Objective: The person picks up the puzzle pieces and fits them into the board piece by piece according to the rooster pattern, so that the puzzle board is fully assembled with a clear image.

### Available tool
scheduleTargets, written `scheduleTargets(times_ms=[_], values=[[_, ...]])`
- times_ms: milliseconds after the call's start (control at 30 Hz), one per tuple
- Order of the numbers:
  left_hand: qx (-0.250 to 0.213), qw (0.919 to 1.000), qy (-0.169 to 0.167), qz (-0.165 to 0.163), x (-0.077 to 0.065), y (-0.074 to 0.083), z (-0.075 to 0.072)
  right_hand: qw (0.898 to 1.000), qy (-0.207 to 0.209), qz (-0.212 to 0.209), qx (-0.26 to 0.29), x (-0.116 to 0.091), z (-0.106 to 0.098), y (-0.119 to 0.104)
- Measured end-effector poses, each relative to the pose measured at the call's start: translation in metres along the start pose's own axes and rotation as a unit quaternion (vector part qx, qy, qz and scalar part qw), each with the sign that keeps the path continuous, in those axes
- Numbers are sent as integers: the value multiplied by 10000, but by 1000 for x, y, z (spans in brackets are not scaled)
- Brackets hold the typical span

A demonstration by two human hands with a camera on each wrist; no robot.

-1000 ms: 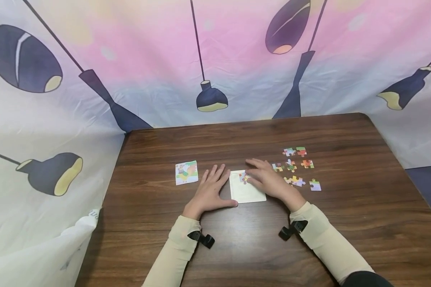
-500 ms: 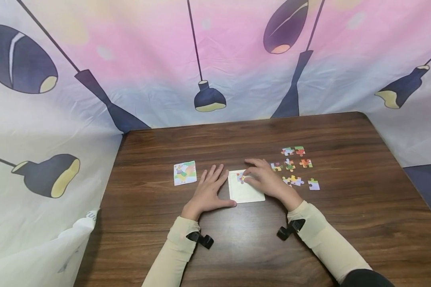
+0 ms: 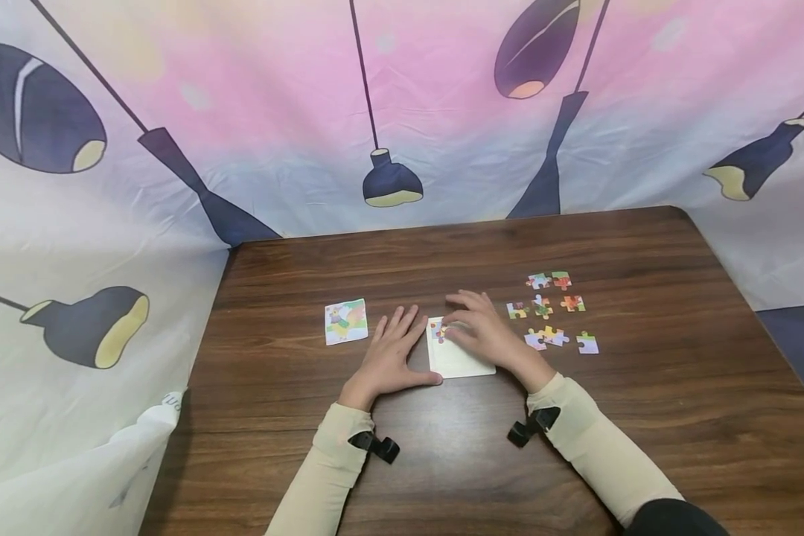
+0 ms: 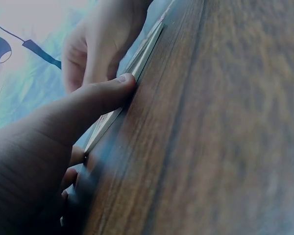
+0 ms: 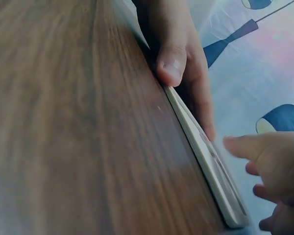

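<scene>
While jigsaw piece [image 3: 437, 330] is multicoloured, tray [image 3: 464, 364] beneath: square, thin, cream-white.

Honestly, we can't read a single word in any of the views. Closest we get is a bit of lettering [image 3: 171, 400] on the folded edge of the white cloth [image 3: 74, 454] at the left of the head view, but it's too small and blurry for us to spell out. Lower on that cloth we see faint grey marks [image 3: 123, 487], also unreadable.
</scene>
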State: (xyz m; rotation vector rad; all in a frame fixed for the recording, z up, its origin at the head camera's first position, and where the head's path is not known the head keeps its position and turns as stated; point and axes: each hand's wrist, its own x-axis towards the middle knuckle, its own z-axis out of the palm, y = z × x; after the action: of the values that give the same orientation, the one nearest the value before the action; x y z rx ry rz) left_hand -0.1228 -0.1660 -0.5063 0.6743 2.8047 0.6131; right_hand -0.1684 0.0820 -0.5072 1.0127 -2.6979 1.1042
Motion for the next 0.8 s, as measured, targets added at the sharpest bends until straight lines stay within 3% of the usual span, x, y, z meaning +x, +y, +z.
scheduleTargets(times_ms=[200,467,800], values=[[2,10000,46,-6,0,1,-1,9982,498,-46,341,-13,-22,3],[50,10000,47,-20,-1,1,1,9955,848,126,409,-53,-58,29],[23,9999,139,27,-1,2,3,9960,738,486,122,-103,-93,57]])
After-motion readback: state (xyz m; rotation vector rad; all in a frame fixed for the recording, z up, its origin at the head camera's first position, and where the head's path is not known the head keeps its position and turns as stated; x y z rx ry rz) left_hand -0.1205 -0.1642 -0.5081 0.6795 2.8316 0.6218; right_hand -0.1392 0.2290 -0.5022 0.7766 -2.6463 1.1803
